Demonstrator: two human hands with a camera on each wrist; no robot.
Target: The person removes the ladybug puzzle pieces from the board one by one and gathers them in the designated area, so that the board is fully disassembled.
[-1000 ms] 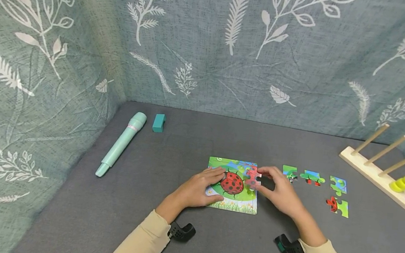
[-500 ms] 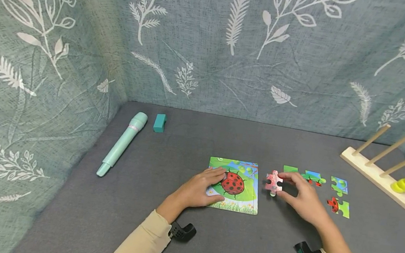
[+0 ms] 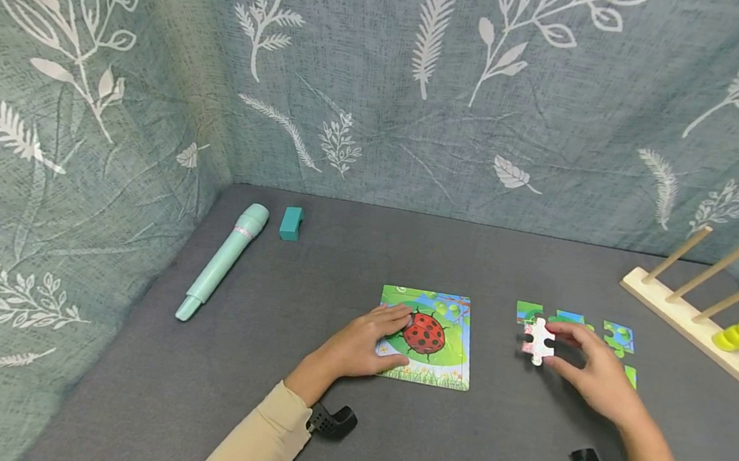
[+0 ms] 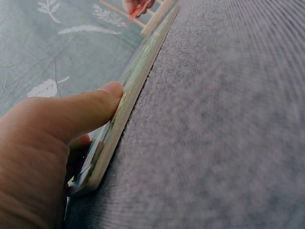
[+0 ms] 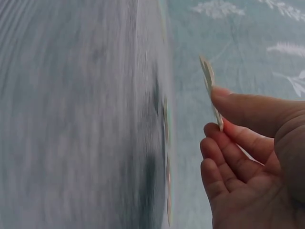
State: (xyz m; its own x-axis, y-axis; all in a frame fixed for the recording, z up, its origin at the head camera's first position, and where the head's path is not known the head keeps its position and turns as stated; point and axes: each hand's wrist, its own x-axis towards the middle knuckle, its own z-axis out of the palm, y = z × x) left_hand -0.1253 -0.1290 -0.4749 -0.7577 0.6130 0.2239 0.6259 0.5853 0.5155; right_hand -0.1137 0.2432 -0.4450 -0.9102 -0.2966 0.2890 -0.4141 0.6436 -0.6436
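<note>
My left hand (image 3: pixel 361 345) rests on the left part of a square puzzle board (image 3: pixel 449 375) with a red spotted ladybug picture. In the left wrist view the thumb (image 4: pixel 90 107) lies along the board's edge. To the right of the board, my right hand (image 3: pixel 596 371) pinches a pale puzzle piece (image 3: pixel 539 340) between thumb and fingers. The right wrist view shows this piece (image 5: pixel 209 86) edge-on, held above the table. Behind and beside the right hand lie several loose puzzle pieces (image 3: pixel 620 336), some partly hidden by the hand and the held piece.
A wooden peg stand (image 3: pixel 676 308) with yellow and blue rings stands at the right. On the left lie a mint-green microphone-shaped object (image 3: pixel 219 268) and a small teal block (image 3: pixel 290 224). A leaf-patterned curtain (image 3: pixel 381 113) hangs behind the grey table (image 3: pixel 340 257).
My right hand has lifted the puzzle piece off the board's right side and carried it right, toward the loose pieces. The piece has turned from pinkish to whitish. My left hand stays put.
</note>
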